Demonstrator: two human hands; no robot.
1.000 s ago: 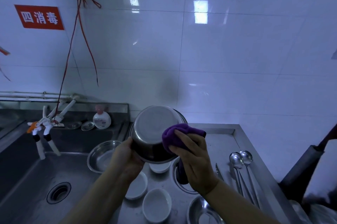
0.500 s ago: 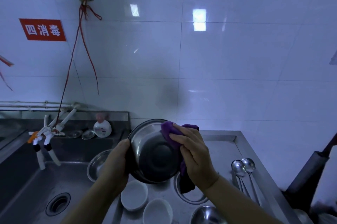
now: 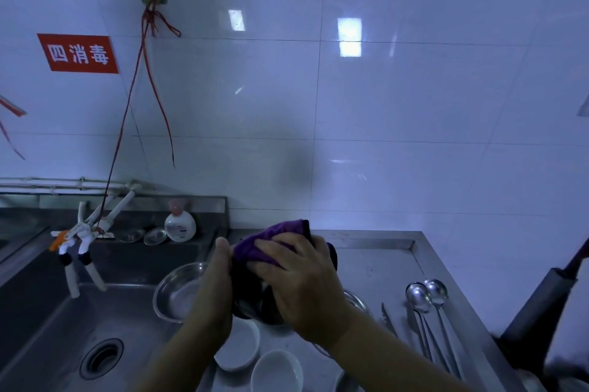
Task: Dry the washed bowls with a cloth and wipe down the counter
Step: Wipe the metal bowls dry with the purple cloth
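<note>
Head view, looking down at two bare hands raised over a steel surface beside a sink. The left hand [image 3: 214,283] curls round the left side of a metal bowl [image 3: 255,305], thumb up along its rim, holding it in the air. The right hand [image 3: 299,276] lies spread over a purple cloth [image 3: 271,240], fingers bent and pressing it against the bowl, so most of the bowl is hidden; only a dark shiny patch shows below the cloth. Judging from this, one bowl is being dried and the wiping of the surface [image 3: 382,267] has not begun. Directly under the hands sit two small white bowls [image 3: 239,350], close together, with another metal bowl [image 3: 178,289] just left of the left hand, at the edge of the sink [image 3: 47,321]. Right of the right hand lie two long metal spoons [image 3: 427,292] side by side. The main risk is a slip: the held bowl is likely wet and smooth, gripped by one hand only, and a hard rub from the cloth could twist it loose. It would then drop onto the white bowls below, which look like ceramic and might chip. A loose corner of cloth could also drag across those bowls. Whether the bowl's inside is dry cannot be told.
</note>
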